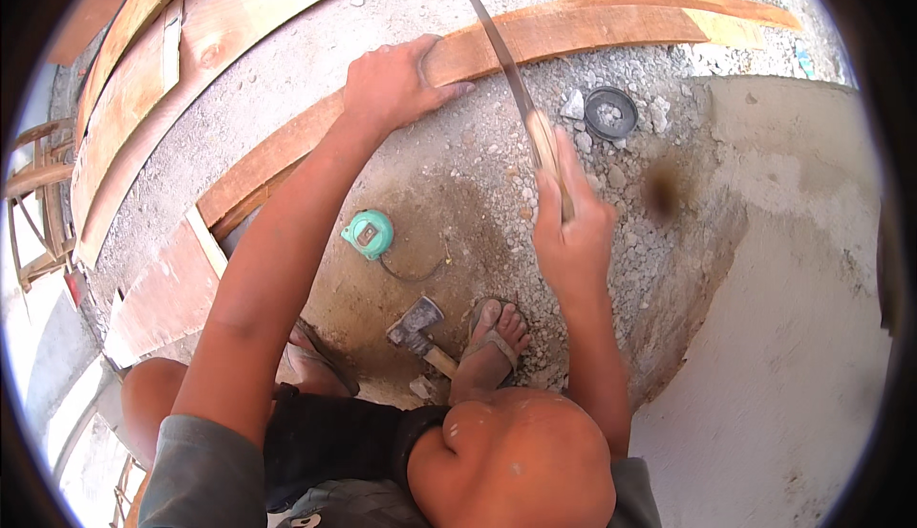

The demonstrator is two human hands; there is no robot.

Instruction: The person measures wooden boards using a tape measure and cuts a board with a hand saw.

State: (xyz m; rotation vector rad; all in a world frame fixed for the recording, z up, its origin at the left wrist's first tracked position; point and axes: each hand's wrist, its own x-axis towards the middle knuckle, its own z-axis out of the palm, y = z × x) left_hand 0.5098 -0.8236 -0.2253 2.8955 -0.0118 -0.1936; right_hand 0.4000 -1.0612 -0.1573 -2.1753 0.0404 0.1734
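Observation:
A long reddish-brown wooden plank (611, 31) lies across the ground in front of me, bending with the lens. My left hand (390, 86) grips it near the middle, its thumb along the near side and its fingers over the far edge. In my right hand (573, 227) is the pale wooden handle of a handsaw (504, 58). The narrow, dark blade crosses the plank just right of my left hand and points away from me. How deep the blade sits in the wood cannot be made out.
A teal tape measure (371, 234) and a hatchet-like tool (417, 327) with a wooden handle lie near my feet. A black round dish (611, 113) holds stones among gravel. Plywood sheets (215, 45) lie at left; a concrete slab (783, 308) rises at right.

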